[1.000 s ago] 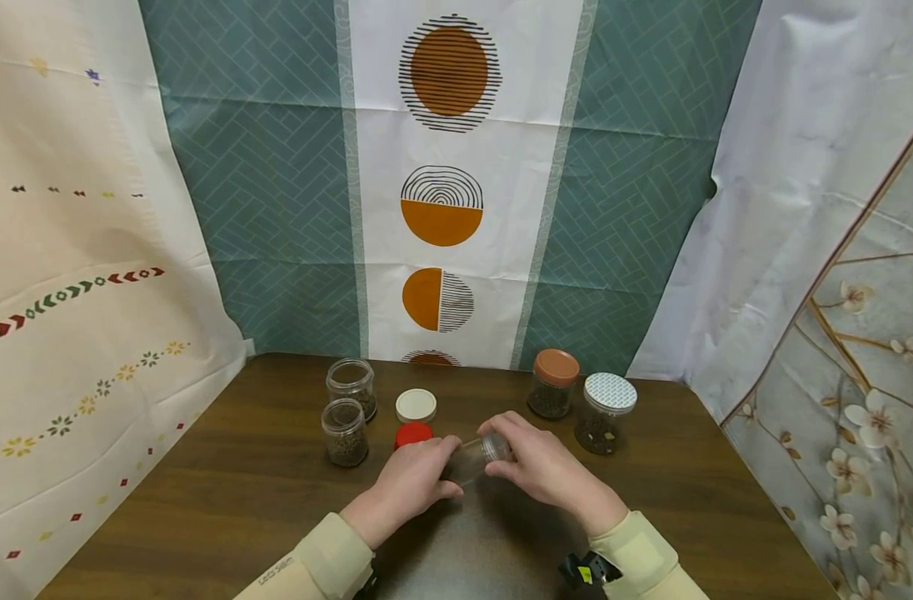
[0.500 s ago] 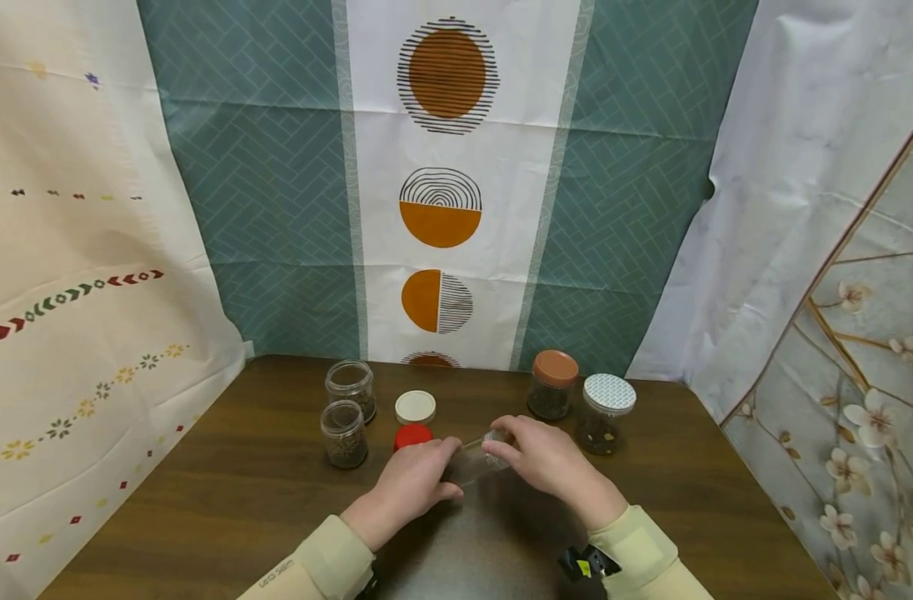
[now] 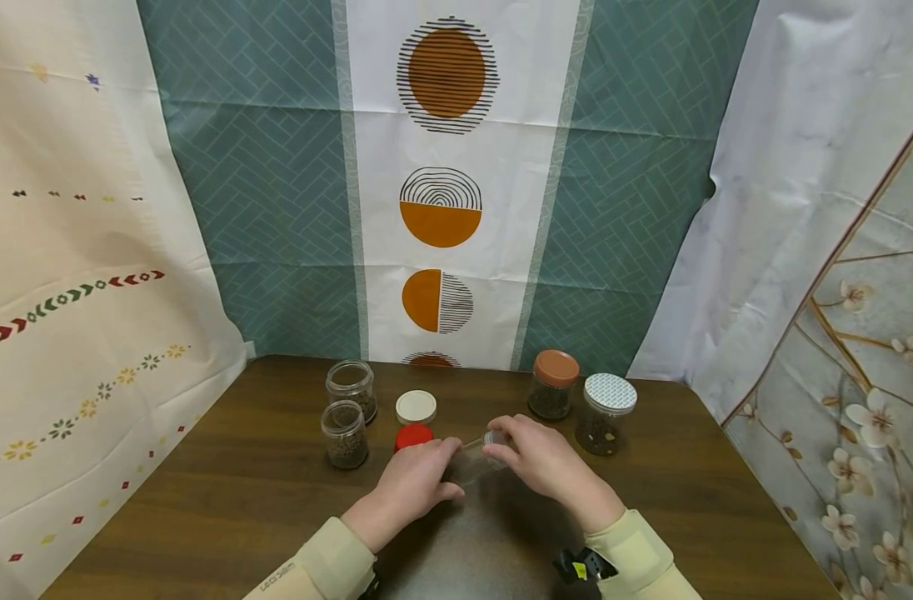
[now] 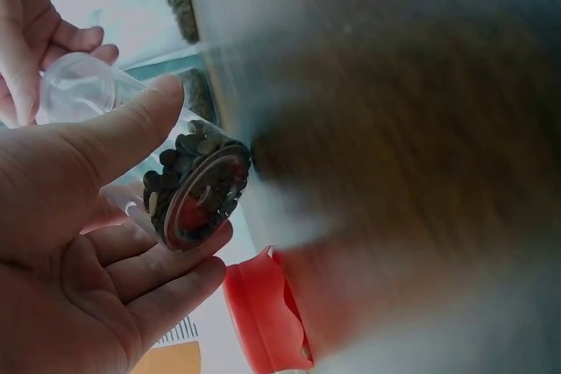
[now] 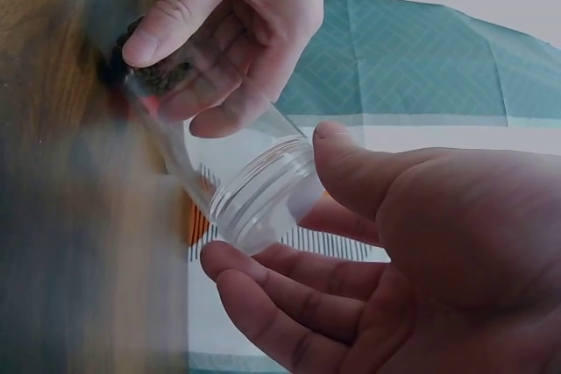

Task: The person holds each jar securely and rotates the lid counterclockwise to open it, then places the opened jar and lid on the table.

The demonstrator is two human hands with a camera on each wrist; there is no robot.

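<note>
My left hand grips a clear jar near its base, with thumb and fingers on opposite sides. The jar is tilted, and small dark bean-like pieces lie at its bottom. At the other end, the thumb and fingers of my right hand hold the threaded rim, where no lid shows in the right wrist view. Just behind my left hand is a red lid-like piece; its lower part is hidden in the head view.
Two uncovered jars with dark contents, a front jar and a back jar, stand on the left. A white lid lies near them. On the right are a brown-lidded jar and a white-lidded jar. Patterned cloth hangs behind the table.
My right thumb and fingers have shifted slightly around the jar's rim, the thumb moving up. My left hand keeps its grip, nearly still.
</note>
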